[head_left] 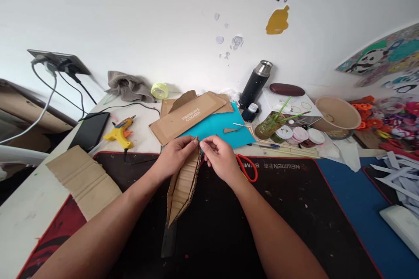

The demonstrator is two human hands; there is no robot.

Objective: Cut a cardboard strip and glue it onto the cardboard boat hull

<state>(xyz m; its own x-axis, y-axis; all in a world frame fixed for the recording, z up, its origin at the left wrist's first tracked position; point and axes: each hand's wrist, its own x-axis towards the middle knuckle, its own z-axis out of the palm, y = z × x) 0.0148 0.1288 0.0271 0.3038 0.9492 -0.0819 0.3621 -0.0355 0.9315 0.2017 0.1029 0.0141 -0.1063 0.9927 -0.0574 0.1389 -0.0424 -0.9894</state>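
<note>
Cardboard boat (183, 181) (far tip pinched) between left hand (175, 154), right hand (221, 157).

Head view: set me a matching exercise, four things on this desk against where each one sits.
Things
1. cardboard boat
2. yellow glue gun
3. black flask
4. tan bowl

Places
A. standing by the wall, behind the teal sheet
B. at the right, past the paint pots
C. pinched at its far tip by the left hand and right hand
D. on the white table, beside the dark phone

Pairs: 1-C, 2-D, 3-A, 4-B
</note>
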